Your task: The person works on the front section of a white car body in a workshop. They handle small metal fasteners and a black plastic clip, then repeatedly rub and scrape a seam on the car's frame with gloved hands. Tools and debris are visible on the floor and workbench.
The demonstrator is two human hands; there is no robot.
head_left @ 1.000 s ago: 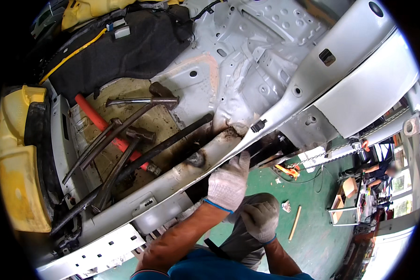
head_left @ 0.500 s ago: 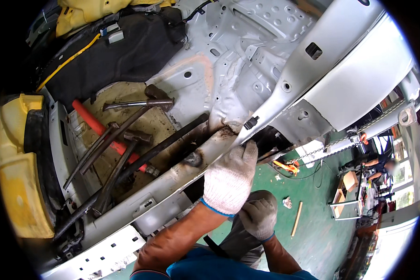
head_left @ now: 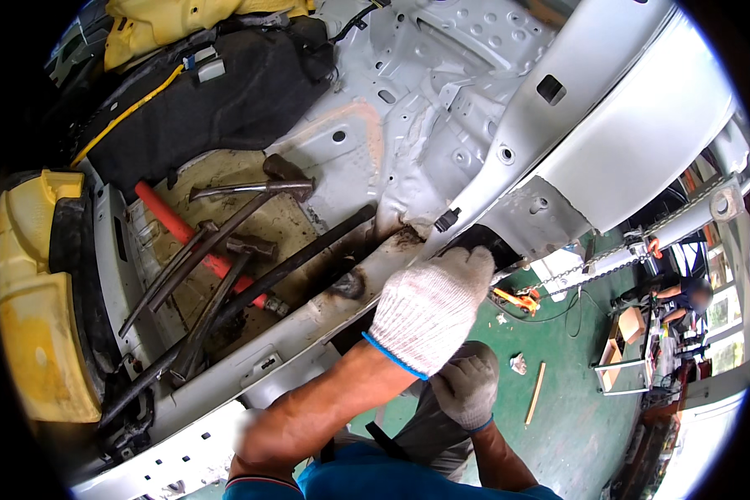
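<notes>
A gloved left hand [head_left: 432, 310] presses, fingers curled, against the stripped car body's door sill [head_left: 300, 329] at its blackened pillar joint; the gloved right hand [head_left: 467, 389] hangs loosely closed below. Steady pressure seems key. Hammers [head_left: 242, 218] lie on the floor pan.

Bright daylight — sharp, fisheye-bent edges

I count two gloved hands, left [head_left: 429, 312] and right [head_left: 467, 387], both in white knit gloves. On the car floor I see three hammers [head_left: 287, 179] [head_left: 250, 247] [head_left: 206, 227], one red bar [head_left: 175, 225] and one long dark bar [head_left: 308, 254]. One yellow pad [head_left: 33, 308] at left, one wood stick [head_left: 536, 392] on the green floor, one other person [head_left: 683, 293] far right.
</notes>
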